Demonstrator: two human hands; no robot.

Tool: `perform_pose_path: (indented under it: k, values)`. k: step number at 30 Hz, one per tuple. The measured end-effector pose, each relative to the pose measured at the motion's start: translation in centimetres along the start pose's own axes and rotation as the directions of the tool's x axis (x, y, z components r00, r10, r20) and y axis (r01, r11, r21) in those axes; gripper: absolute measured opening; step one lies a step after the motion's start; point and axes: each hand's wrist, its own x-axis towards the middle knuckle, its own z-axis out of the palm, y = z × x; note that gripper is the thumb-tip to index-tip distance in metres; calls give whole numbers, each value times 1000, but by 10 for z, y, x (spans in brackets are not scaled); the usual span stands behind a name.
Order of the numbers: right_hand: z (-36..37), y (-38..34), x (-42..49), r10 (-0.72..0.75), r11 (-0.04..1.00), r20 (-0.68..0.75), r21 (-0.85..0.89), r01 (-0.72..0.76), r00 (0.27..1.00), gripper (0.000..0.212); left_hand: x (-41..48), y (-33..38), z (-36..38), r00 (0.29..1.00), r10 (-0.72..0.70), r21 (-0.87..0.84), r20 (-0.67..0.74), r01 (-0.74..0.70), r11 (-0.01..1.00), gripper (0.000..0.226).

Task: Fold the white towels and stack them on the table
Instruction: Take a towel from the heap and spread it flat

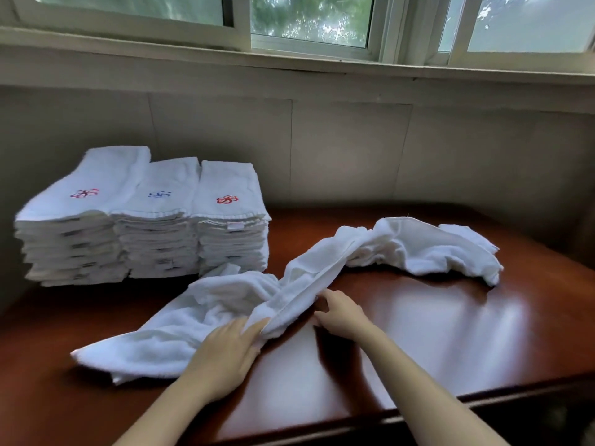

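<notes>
Flat, palm-down left grip (pixel 229 350); right grip (pixel 342 314) curled in a pinch.

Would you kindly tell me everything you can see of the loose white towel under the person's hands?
The loose towel is white, terry-looking cloth with a stitched hem band, unfolded and rumpled, lying on the glossy red-brown table in front of the folded stacks. The left hand rests on it, fingers straight at the hem; the right hand touches the hem, grip unclear. It runs rightward into a bunched white heap, possibly a second towel.
</notes>
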Motion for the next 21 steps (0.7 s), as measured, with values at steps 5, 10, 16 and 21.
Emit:
perform_pose_path:
  k: [5,10,16,21]
  values:
    - [17,-21,-15,-230,971,-315,-142,194,921,62,-19,-7,-9,998,-40,43,52,38,998,64]
    - [27,-24,-4,-247,885,-224,-448,125,943,42,-15,-16,-20,988,-124,39,91,121,992,68]
    - [17,-33,-8,-229,939,-280,-315,136,932,18,-11,-9,-21,972,-225,166,68,211,963,64]
    - [-1,-65,-37,-436,894,-312,-257,367,844,28,-6,-9,-25,931,-357,263,-78,365,893,34]
